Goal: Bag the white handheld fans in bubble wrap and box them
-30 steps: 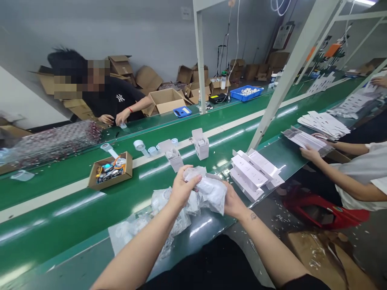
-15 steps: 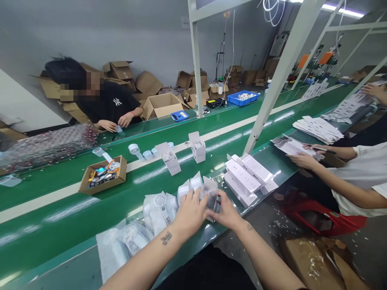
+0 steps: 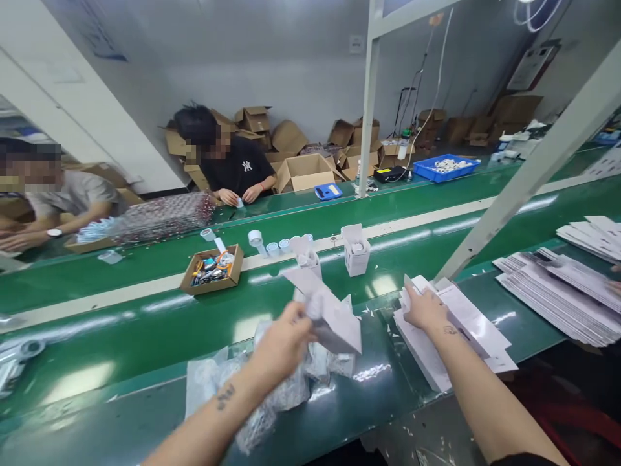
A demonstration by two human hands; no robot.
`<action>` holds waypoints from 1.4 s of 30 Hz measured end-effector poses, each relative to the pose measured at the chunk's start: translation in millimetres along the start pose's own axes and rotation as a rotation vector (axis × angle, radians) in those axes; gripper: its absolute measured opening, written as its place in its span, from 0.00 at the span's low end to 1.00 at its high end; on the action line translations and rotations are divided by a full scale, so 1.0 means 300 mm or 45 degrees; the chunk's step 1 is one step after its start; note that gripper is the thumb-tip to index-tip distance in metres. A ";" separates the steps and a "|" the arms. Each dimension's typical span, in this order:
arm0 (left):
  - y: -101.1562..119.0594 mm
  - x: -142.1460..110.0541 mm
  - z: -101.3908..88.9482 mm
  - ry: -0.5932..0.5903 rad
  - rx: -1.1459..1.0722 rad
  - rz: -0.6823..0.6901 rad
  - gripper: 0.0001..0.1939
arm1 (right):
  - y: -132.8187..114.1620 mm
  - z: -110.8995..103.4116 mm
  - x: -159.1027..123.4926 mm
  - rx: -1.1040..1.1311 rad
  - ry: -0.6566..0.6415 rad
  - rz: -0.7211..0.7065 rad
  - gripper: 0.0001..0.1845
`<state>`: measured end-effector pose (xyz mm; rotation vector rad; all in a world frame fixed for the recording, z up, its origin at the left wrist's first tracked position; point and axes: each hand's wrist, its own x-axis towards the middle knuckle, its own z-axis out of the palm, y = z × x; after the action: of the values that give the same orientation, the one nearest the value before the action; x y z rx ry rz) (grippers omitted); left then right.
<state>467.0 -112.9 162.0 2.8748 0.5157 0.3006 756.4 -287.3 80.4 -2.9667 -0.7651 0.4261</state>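
My left hand (image 3: 291,333) is closed on a small white paper box (image 3: 339,323), held tilted with its flap up. Something whitish and blurred shows at the box's opening, by my fingers. Below and beside it, items in clear bubble bags (image 3: 286,391) lie in a row on the bench. My right hand (image 3: 427,310) has its fingers curled over a white box in the pile of white boxes (image 3: 478,317) at the bench's right. Two upright open white boxes, the nearer box (image 3: 306,255) and the farther box (image 3: 357,252), stand on the green belt.
A cardboard tray of tools (image 3: 213,272) and several white round-headed parts (image 3: 257,243) sit on the belt. A slanted metal post (image 3: 485,220) rises beside the pile. Stacked flat cartons (image 3: 557,298) lie farther right. Co-workers sit across the belt; one person (image 3: 237,168) handles a small part.
My left hand has raised the white box off the bench and tilted it. My right hand has left that box and moved right onto the pile. The view has turned left.
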 end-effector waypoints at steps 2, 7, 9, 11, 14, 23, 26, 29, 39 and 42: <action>-0.134 0.044 -0.084 0.023 0.130 -0.140 0.11 | 0.013 -0.009 -0.023 0.003 0.021 -0.025 0.39; -0.434 0.215 -0.035 -0.236 0.491 -0.437 0.14 | 0.011 -0.038 -0.194 0.291 0.315 -0.347 0.36; -0.507 0.255 0.010 -0.322 0.522 -0.492 0.14 | -0.012 -0.002 -0.273 0.460 0.370 -0.498 0.33; -0.536 0.265 0.031 -0.331 0.532 -0.529 0.14 | -0.032 0.071 -0.334 0.617 0.403 -0.551 0.31; -0.458 0.245 0.046 -0.239 0.553 -0.485 0.15 | -0.037 0.206 -0.379 0.796 0.465 -0.487 0.31; 0.110 0.198 0.467 -0.812 0.043 0.806 0.16 | 0.031 0.331 -0.414 0.909 0.376 -0.570 0.31; 0.092 0.224 0.497 -0.832 0.037 0.905 0.17 | 0.072 0.319 -0.435 0.940 0.256 -0.517 0.33; 0.022 0.259 0.381 -0.658 0.019 0.864 0.16 | 0.082 0.296 -0.434 1.041 0.137 -0.306 0.36; 0.057 0.135 0.011 0.517 -0.962 -0.560 0.19 | -0.180 0.225 -0.309 1.126 0.043 -0.888 0.39; 0.085 0.100 0.084 0.608 -0.787 -0.613 0.18 | -0.192 0.250 -0.304 1.167 0.083 -0.938 0.38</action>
<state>508.6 -129.7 148.9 2.0013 0.9667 0.8841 632.2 -282.4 38.0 -1.7129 -1.1623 0.4453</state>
